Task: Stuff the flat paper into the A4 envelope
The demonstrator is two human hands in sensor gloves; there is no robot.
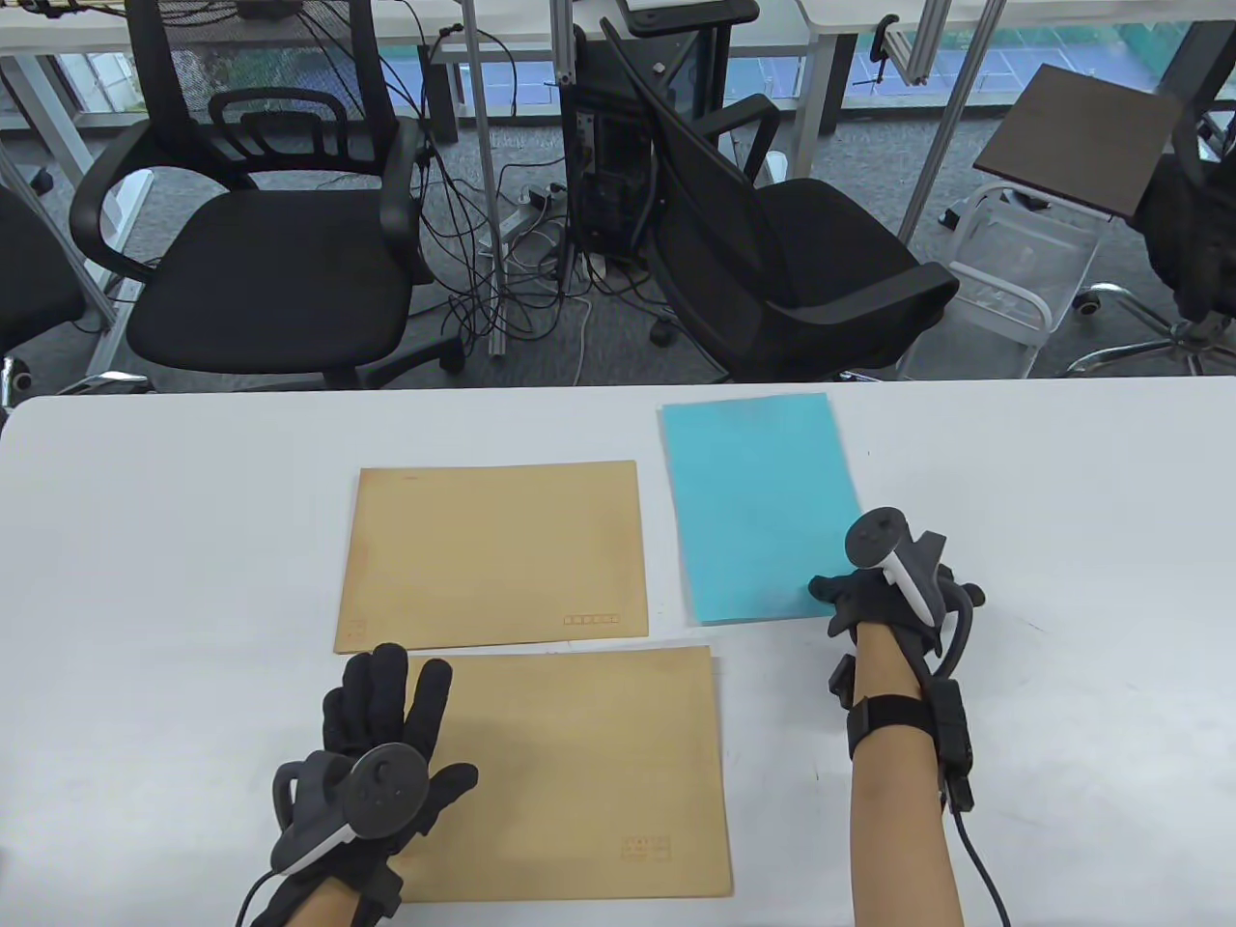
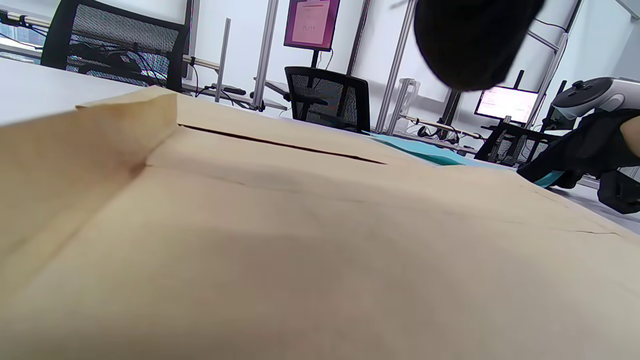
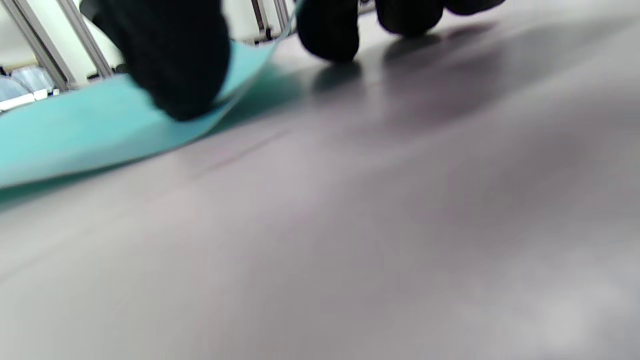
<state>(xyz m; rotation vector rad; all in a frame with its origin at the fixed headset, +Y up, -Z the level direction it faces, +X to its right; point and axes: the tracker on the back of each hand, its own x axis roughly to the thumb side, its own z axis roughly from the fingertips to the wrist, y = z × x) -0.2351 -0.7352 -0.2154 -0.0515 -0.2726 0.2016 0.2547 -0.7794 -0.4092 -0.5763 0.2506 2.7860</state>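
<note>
Two brown A4 envelopes lie flat on the white table (image 1: 1062, 541): a far one (image 1: 492, 555) and a near one (image 1: 599, 772). My left hand (image 1: 410, 715) rests open on the near envelope's left end, fingers straight; that envelope (image 2: 320, 240) fills the left wrist view. A teal paper sheet (image 1: 758, 502) lies to the right of the far envelope. My right hand (image 1: 838, 594) pinches its near right corner. In the right wrist view the thumb (image 3: 175, 65) lies on the teal paper (image 3: 75, 130), whose corner curls up off the table.
The table's far edge runs just behind the teal sheet. Beyond it stand two black office chairs (image 1: 261, 251) (image 1: 792, 261) and cables on the floor. Bare white table lies to the left of the envelopes and right of my right hand.
</note>
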